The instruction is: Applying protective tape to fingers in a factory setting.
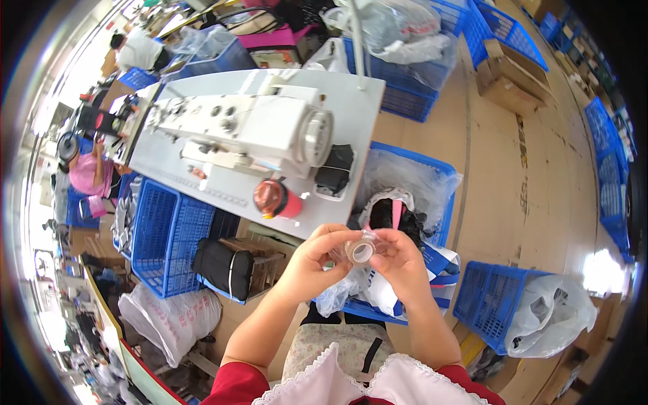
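Observation:
A small roll of tape [356, 254] with a pale round core is held up in front of me, between both hands, with clear crinkled plastic around it. My left hand [314, 262] pinches it from the left with thumb and fingers. From the right, my right hand [405, 265] grips the other side, its thumb close to the core. Both hands are above a blue crate [445, 212] lined with clear plastic, in which dark and pink items and white packages lie. Whether the plastic is a wrapper or loose film, I cannot tell.
A white sewing machine [270, 128] stands on the grey table [233, 182] ahead, with a red bottle [290, 204] near the table's front edge. Blue baskets [154, 239] are at the left, a blue crate [482, 297] at the right. People sit at far left.

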{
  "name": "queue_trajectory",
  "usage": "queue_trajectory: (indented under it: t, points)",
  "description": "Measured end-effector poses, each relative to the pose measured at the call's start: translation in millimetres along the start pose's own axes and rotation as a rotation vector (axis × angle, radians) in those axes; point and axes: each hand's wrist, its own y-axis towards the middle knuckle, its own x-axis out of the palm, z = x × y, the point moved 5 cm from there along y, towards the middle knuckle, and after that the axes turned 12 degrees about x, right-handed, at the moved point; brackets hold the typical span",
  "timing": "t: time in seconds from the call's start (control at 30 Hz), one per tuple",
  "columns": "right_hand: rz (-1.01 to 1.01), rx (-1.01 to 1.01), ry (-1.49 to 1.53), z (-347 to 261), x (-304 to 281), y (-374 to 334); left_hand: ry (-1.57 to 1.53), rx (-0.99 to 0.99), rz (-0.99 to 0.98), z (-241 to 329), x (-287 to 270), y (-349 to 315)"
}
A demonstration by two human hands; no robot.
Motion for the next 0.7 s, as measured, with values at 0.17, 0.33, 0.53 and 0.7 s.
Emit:
queue_trajectory:
  t: [0.17, 0.33, 0.53, 0.7]
  points:
    - [-0.071, -0.11, -0.21, 2.8, 81.5, -9.8, 0.148, 0.038, 0.057, 49.9, -45.2, -65.4]
    - [-0.135, -0.087, -0.155, 29.5, 171.5, -18.3, -0.067, -0.045, 0.219, 88.8, -96.8, -139.8]
    - [-0.219, -0.48, -0.694, 66.0, 311.5, -41.0, -0.011, 0.195, 0.278, 135.5, -191.9, -235.1]
    - [-0.429, -0.586, -0.817, 103.0, 413.2, -65.2, 0.191, 0.121, 0.631, 178.1, -259.7, -311.5]
